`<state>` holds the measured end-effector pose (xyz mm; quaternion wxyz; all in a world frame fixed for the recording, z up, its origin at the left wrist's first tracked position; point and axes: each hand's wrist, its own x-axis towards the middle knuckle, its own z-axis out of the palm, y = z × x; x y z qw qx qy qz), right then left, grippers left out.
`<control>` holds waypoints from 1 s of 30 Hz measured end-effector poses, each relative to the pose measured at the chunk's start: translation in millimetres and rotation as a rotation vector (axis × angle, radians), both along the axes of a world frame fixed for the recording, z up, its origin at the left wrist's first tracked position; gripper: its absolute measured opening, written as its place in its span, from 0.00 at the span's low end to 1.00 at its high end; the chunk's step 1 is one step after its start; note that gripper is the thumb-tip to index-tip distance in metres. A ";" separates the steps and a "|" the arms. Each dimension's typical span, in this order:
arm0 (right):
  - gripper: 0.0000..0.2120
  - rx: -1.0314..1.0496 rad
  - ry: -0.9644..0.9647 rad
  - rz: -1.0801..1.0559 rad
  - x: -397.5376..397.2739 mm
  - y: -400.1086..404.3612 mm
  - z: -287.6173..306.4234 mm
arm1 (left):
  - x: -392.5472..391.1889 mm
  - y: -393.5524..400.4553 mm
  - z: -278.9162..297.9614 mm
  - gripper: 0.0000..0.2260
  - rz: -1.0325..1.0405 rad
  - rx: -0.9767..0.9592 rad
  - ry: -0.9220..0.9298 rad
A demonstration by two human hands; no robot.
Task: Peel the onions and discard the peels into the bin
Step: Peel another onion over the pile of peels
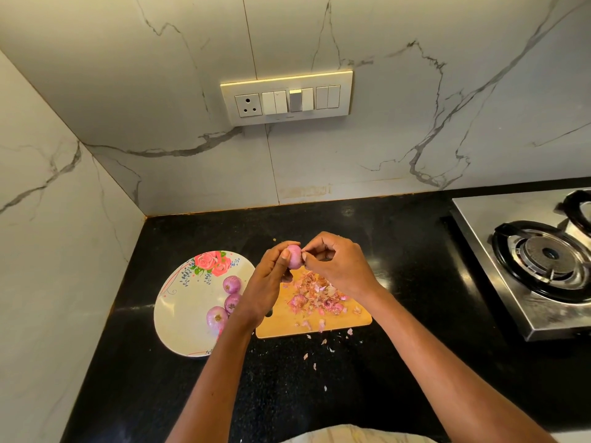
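My left hand (pixel 270 276) holds a small pink onion (pixel 295 256) above the far end of a wooden cutting board (pixel 287 321). My right hand (pixel 335 263) pinches at the onion's right side with thumb and fingertips, on a bit of skin. A heap of onion peels (pixel 316 297) lies on the board under my hands. Three peeled purple onions (pixel 231 284) rest on a white floral plate (pixel 179 314) to the left of the board. No bin is in view.
Loose peel scraps (pixel 315 356) are scattered on the black counter in front of the board. A steel gas stove (pixel 537 260) stands at the right. Marble walls close the corner at the left and back, with a switch panel (pixel 287 97) above.
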<state>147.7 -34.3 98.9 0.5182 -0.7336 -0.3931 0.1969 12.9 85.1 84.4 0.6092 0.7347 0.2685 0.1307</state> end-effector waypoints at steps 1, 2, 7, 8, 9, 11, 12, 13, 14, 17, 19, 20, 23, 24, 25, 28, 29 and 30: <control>0.03 0.005 0.000 -0.002 -0.6 0.3 -0.8 | -0.1 -0.4 -0.2 0.20 0.008 -0.014 0.000; 0.03 0.015 0.012 0.003 -0.9 0.4 -1.2 | -0.1 -0.6 -0.6 0.20 0.016 -0.030 0.001; 0.11 0.032 0.114 0.006 -1.0 -0.8 2.2 | -1.8 2.4 -6.3 0.20 0.084 -0.101 0.000; 0.12 0.011 0.094 -0.004 -0.3 -0.7 1.5 | -2.0 3.2 -6.9 0.21 0.098 -0.107 0.001; 0.12 -0.013 0.063 -0.006 0.3 -0.4 0.7 | -2.1 3.8 -7.2 0.21 0.107 -0.109 0.001; 0.11 -0.047 -0.014 0.011 1.3 0.8 -1.3 | -1.9 4.1 -6.2 0.21 0.114 -0.110 0.000; 0.10 -0.055 -0.049 0.034 1.6 1.0 -2.4 | -2.0 4.2 -5.8 0.20 0.114 -0.108 0.002; 0.10 -0.062 -0.073 0.068 1.8 1.4 -2.5 | -1.9 4.4 -5.4 0.20 0.113 -0.107 0.002; 0.12 -0.072 -0.083 0.099 1.6 2.0 -2.6 | -1.9 4.4 -5.0 0.20 0.113 -0.108 0.002; 0.16 -0.053 -0.060 0.125 -0.8 3.8 -1.2 | -1.5 3.3 -4.8 0.20 0.112 -0.113 0.001; 0.15 -0.014 -0.085 0.096 -2.9 4.9 0.3 | -1.1 0.6 -2.3 0.20 0.109 -0.112 -0.014; 0.15 0.005 -0.105 0.081 -3.6 4.9 0.5 | -0.8 -0.8 -1.0 0.20 0.106 -0.108 -0.023; 0.13 0.031 -0.167 0.070 -2.7 3.2 0.5 | -0.9 -3.8 2.8 0.20 0.093 -0.083 -0.042; 0.12 0.030 -0.182 0.071 -1.9 2.3 0.9 | -1.4 -3.7 3.8 0.20 0.088 -0.075 -0.039; 0.11 0.025 -0.197 0.068 -1.3 1.2 1.4 | -1.5 -3.0 3.8 0.19 0.080 -0.070 -0.035; 0.07 0.004 -0.222 0.044 3.4 -1.6 0.6 | -1.7 -2.2 3.8 0.19 0.050 -0.071 -0.023; 0.07 -0.004 -0.224 0.043 4.7 -1.9 0.1 | -1.4 -2.1 3.6 0.19 0.046 -0.069 -0.019; 0.07 -0.009 -0.220 0.046 4.7 -2.2 0.0 | -1.4 -2.2 3.2 0.19 0.046 -0.067 -0.017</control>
